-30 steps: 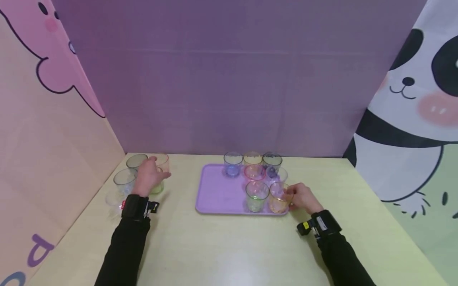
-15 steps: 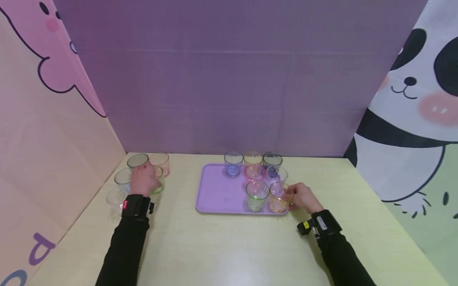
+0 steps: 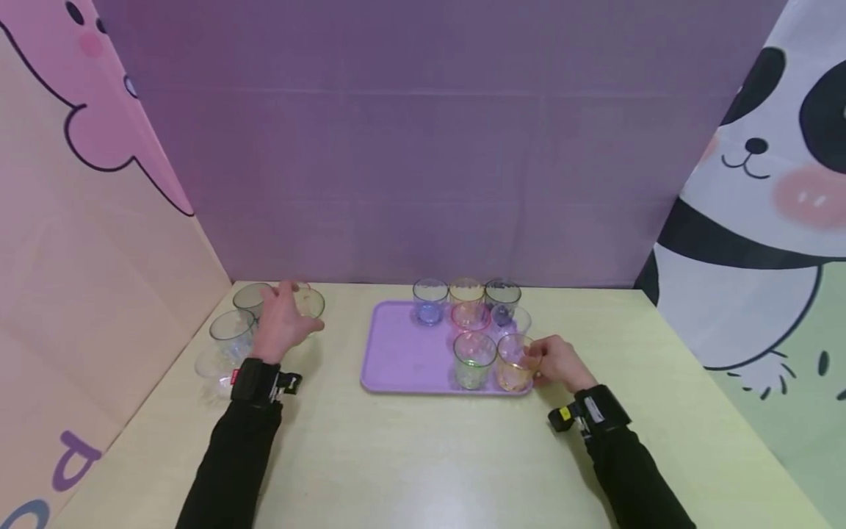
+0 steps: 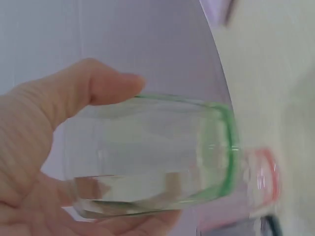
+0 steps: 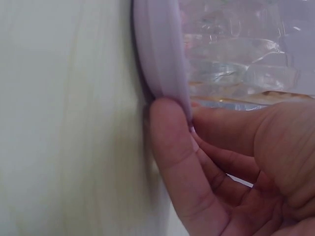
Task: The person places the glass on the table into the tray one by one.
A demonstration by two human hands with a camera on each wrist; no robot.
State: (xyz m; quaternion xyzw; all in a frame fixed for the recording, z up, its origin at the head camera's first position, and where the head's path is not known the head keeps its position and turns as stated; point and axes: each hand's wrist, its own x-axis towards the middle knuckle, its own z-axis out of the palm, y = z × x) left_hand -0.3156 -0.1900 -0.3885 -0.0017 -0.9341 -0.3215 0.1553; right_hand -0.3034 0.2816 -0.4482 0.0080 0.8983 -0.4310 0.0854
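Observation:
My left hand (image 3: 283,323) grips a green-tinted drinking glass (image 4: 147,157) between thumb and fingers at the table's back left. In the left wrist view its green base is toward the tabletop, above and beside a pink glass (image 4: 266,179). My right hand (image 3: 562,364) pinches the rim of the purple tray (image 5: 162,49) at its front right corner, thumb inside and a finger along the outer edge. Right beside that thumb stands an amber glass (image 3: 514,367). A second green glass (image 3: 473,367) is to its left on the tray.
Along the tray's back stand a blue glass (image 3: 430,305), a yellow one (image 3: 466,290) and a dark one (image 3: 503,297), with pink and clear glasses before them. Grey (image 3: 250,297) and clear (image 3: 231,334) glasses stand left of my left hand. A purple wall (image 3: 423,147) rises behind.
My left hand reached down around the green glass, then rose and moved slightly right with it, so it now overlaps the pink glass. My right hand has stayed at the tray corner.

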